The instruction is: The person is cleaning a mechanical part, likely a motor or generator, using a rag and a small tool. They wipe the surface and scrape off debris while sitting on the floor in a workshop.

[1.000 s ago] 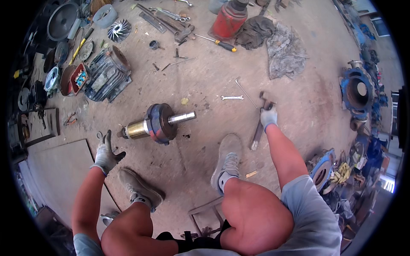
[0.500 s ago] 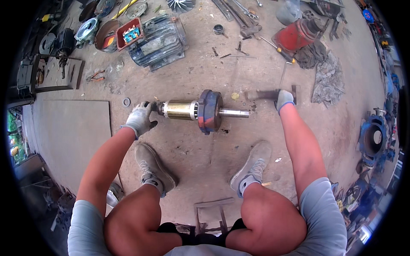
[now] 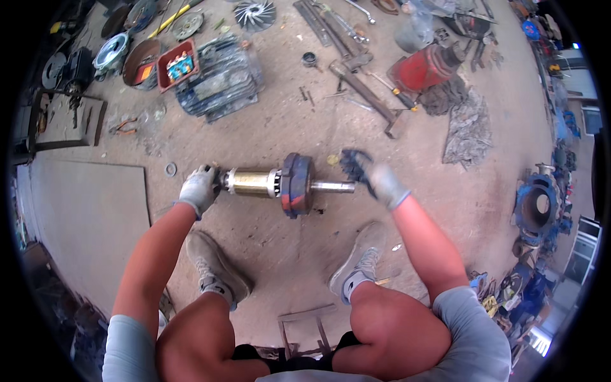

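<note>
A motor rotor [image 3: 249,181] lies crosswise on the floor in front of my feet, with a blue and red end shield [image 3: 298,185] around it. Its bare steel shaft [image 3: 333,186] points right. My left hand [image 3: 200,187], in a grey-white glove with dark fingers, is closed around the rotor's left end, at the bearing. My gloved right hand [image 3: 375,177] hovers by the shaft's right tip, fingers spread and holding nothing. The hand is slightly blurred. Farther off, a long-handled hammer [image 3: 368,97] rests on the floor, its head toward the right.
Beyond the rotor lies a finned motor housing [image 3: 219,79] with a red terminal box [image 3: 177,65]. A red jack-like tool [image 3: 425,67] and grey rags [image 3: 468,127] are at the far right. Pliers [image 3: 124,127] and a metal ring [image 3: 170,169] lie left. A flat board [image 3: 89,216] covers the left floor.
My right hand has let go of the hammer, which now lies farther away, and has moved left to the shaft's end. My left hand has closed more around the rotor's left end.
</note>
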Available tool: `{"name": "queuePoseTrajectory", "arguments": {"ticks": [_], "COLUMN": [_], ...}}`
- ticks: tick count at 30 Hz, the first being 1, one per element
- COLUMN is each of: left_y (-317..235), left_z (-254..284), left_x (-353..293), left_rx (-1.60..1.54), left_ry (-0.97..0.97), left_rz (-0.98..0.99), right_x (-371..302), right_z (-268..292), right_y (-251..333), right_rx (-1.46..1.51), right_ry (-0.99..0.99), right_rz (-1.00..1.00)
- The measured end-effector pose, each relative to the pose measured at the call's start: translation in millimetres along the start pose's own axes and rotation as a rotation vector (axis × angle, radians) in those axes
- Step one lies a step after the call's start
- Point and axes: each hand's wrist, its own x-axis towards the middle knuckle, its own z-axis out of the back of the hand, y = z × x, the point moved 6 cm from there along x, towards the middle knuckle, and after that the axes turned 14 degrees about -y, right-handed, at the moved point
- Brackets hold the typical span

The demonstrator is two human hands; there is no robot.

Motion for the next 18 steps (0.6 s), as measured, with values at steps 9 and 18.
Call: {"name": "queuePoseTrajectory", "arguments": {"ticks": [9, 18], "left_y": [-3.3, -3.3], "left_z": [-5.5, 1.4], "left_x": [13.8, 18.2], "left_rx": [0.116, 0.132], "left_ry": [0.019, -0.008], "left_rz": [-0.006, -0.074], "right_x": [-63.6, -44.5], "right_z": [-11.4, -16.7], "right_y": [-18.1, -10.5], "right_rx": [-1.171, -0.806], "right_ry": [-0.143, -0.099], "right_rz": [0.223, 0.456]}}
